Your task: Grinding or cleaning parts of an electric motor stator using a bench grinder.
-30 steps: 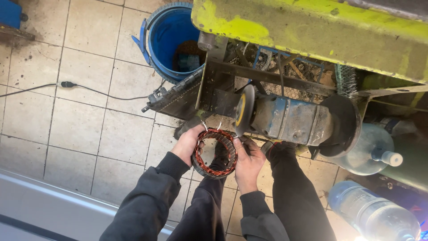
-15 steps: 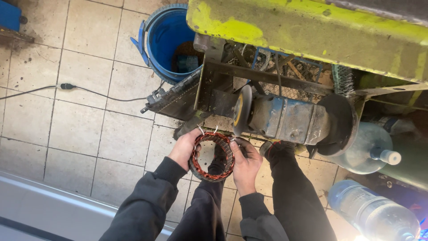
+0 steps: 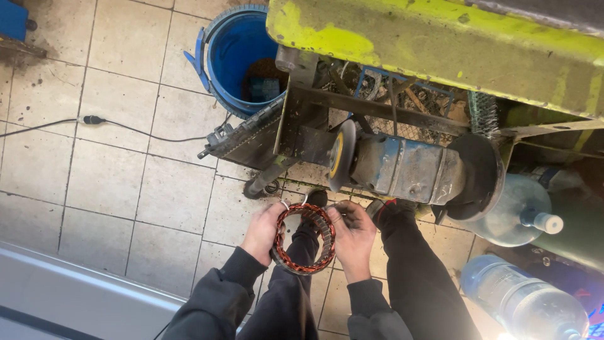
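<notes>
1. A big yellow-green bench [image 3: 440, 44] is above me, and a blue grinder [image 3: 402, 170] with round wheels sits under it.
2. I stand on the tile floor [image 3: 94, 176] in front of the grinder.
3. I think I am checking the ring [image 3: 304, 238] now. Next, I think, I need to lift it slowly and keep it steady.
4. My left hand [image 3: 263, 230] and right hand [image 3: 353, 236] each wrap fingers tight on one side of the ring, low, in front of my legs.
5. The ring is grey metal outside, with shiny copper wire inside.

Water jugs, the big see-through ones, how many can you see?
2. One water jug lies on its side behind the bench grinder, white cap pointing right. The other jug lies at the bottom right corner. More could be hidden under the yellow-green bench.
</notes>
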